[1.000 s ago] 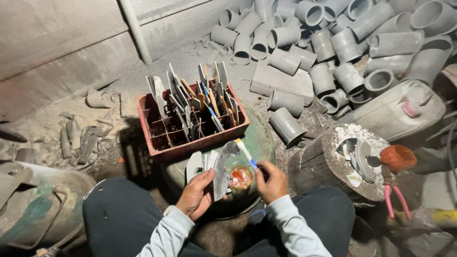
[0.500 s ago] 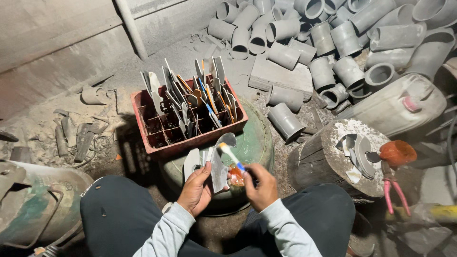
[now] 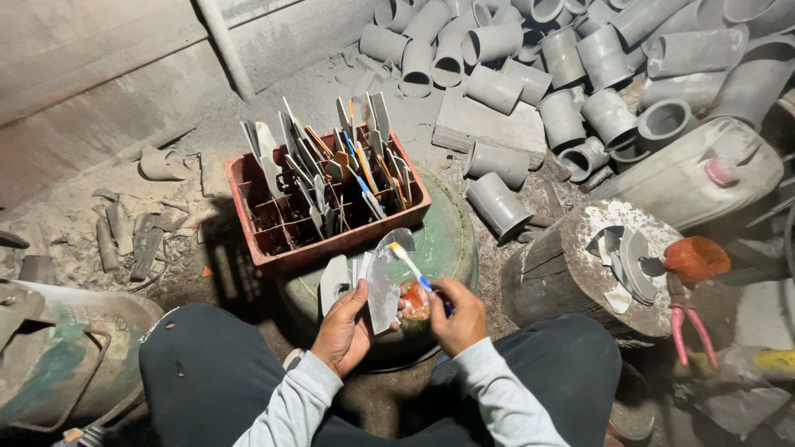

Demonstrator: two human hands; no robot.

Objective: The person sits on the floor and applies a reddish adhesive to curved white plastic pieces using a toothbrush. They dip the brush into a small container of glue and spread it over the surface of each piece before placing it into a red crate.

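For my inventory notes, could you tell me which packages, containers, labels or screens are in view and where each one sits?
Red crate: rectangular, divided, on a green drum ahead of the hands, full of blades.
Pale jerrycan: lying on its side at right, pink cap.
Small orange pot: between the hands.
No labels, signs or screens that I can make out.

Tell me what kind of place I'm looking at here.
Probably a small, dusty workshop for cutting plastic pipe: a heap of grey pipe pieces, a red crate of cut strips, and a wooden stump as a bench.

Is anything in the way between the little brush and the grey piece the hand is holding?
Nothing visible. The right hand holds the brush, and its tip lies right against the grey curved piece held by the left hand.
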